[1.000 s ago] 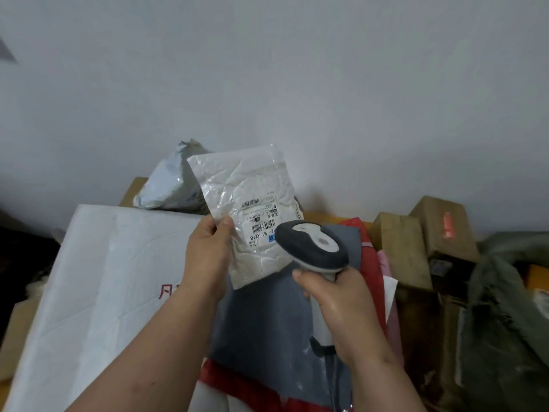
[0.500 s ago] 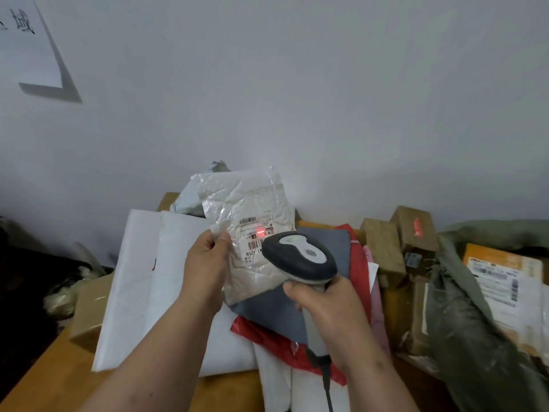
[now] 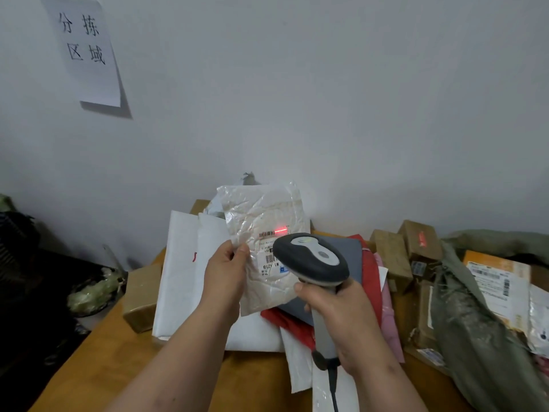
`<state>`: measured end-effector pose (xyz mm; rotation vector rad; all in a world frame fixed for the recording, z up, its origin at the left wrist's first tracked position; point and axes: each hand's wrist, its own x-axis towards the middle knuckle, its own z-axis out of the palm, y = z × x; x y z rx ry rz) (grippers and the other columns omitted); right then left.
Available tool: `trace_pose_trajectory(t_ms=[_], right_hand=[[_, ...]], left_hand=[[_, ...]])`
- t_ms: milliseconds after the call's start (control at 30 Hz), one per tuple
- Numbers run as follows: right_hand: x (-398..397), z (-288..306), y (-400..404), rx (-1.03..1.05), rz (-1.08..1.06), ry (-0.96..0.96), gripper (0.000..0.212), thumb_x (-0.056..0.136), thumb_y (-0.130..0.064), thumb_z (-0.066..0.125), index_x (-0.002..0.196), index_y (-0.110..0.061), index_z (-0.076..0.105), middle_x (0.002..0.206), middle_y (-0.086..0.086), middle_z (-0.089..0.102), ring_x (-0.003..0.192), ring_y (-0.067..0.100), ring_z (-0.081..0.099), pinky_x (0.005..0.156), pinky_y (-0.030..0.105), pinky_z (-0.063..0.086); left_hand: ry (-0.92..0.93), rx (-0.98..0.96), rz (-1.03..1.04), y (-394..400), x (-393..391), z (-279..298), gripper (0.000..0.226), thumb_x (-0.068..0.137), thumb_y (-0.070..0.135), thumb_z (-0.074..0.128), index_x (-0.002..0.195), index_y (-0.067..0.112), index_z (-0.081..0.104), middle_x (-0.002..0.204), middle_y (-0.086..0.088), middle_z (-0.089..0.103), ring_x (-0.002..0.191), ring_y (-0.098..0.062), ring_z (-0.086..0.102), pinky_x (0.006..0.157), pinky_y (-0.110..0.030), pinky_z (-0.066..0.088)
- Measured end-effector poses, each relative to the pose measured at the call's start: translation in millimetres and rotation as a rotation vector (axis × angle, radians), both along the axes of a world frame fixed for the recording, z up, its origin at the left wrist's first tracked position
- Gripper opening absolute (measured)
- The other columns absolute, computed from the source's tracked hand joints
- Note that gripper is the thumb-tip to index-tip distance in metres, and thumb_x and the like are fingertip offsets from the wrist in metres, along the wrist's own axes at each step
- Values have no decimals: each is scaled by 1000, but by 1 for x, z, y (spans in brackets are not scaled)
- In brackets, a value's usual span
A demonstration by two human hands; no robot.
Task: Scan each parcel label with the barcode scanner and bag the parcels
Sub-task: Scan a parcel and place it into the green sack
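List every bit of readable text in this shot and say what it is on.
"分拣区域": paper sign taped to the wall.
"M1 A21B", last part uncertain: label on the white parcel the left hand holds.
Label on the orange parcel: too blurred to read.

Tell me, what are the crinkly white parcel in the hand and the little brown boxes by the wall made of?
The crinkly white parcel looks like thin plastic film: it is glossy, creased and catches the light. The little brown boxes look like matte cardboard, with stiff flat sides and square edges; shiny strips on them may be tape.
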<state>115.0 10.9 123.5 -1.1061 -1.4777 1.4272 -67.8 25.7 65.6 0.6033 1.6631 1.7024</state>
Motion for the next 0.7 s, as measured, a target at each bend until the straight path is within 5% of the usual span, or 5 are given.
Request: trace_pose_trajectory(t_ms=[367,700], right_hand=[[4,6,-15,57,4,-12,49,83,-15,75,72,-62,66,70,-15,71,63,-5,64,49,6,45],[12,6,-20,113,-2,-6,50,83,-14,75,78,-63,66,71,-16,71,64,-6,64,50,8,47]], left_hand=[[3,12,-17,-13,6,6,18,102,27,51,103,25,69,98,3,74,93,-20,70,83,-42,59],[15,21,-28,-20,15,11,18,103,26,51,102,25,69,99,3,73,93,-17,68,70,-29,51]])
